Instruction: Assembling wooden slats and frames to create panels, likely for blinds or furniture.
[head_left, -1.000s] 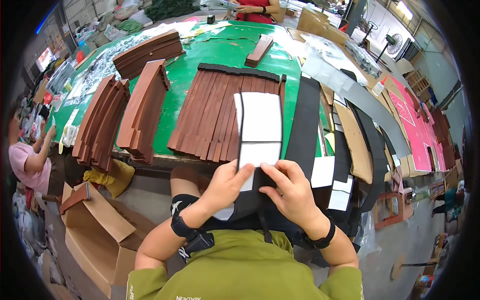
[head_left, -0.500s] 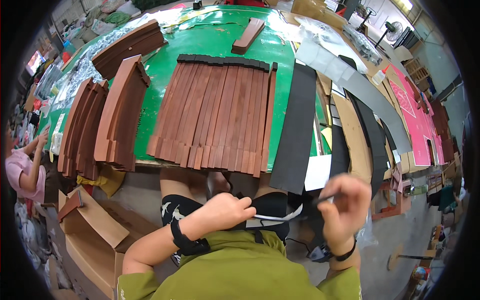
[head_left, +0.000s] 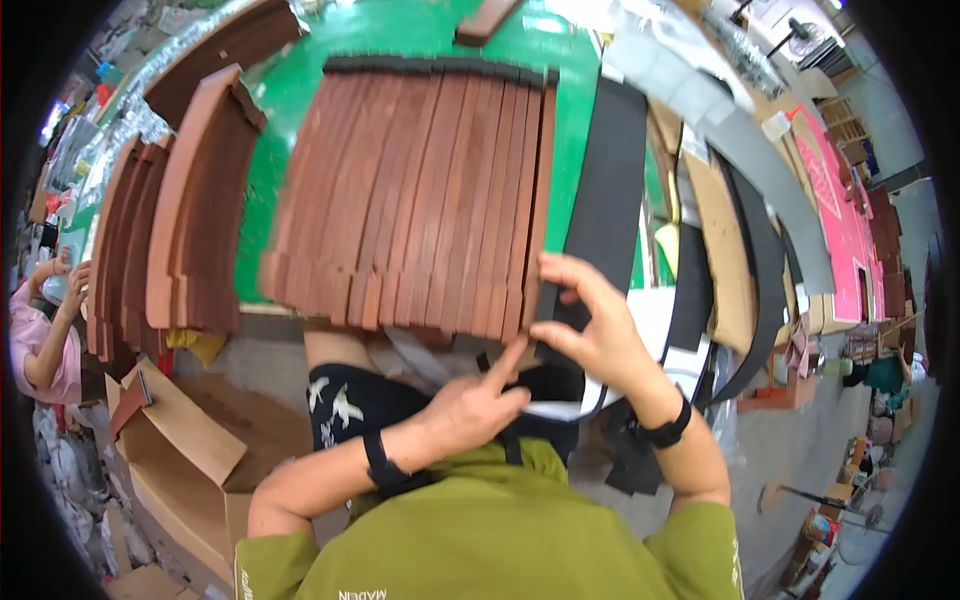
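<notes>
Both hands meet at the near end of the rightmost brown slat (head_left: 545,170), at the right side of a row of slats (head_left: 400,200).
The right hand (head_left: 605,335) comes in from the right, its thumb and forefinger spread wide, tips at the slat's near end; the left hand (head_left: 468,408) lies lower, forefinger stretched toward that end, other fingers curled, and whether it grips the white strip (head_left: 555,409) beside it I cannot tell. The near ends reach the front edge of the green table (head_left: 270,190); its surface shows as a band left of the row and a narrower one before the black strip (head_left: 608,170). The slat's long axis runs away from the person, its dark end farthest.
</notes>
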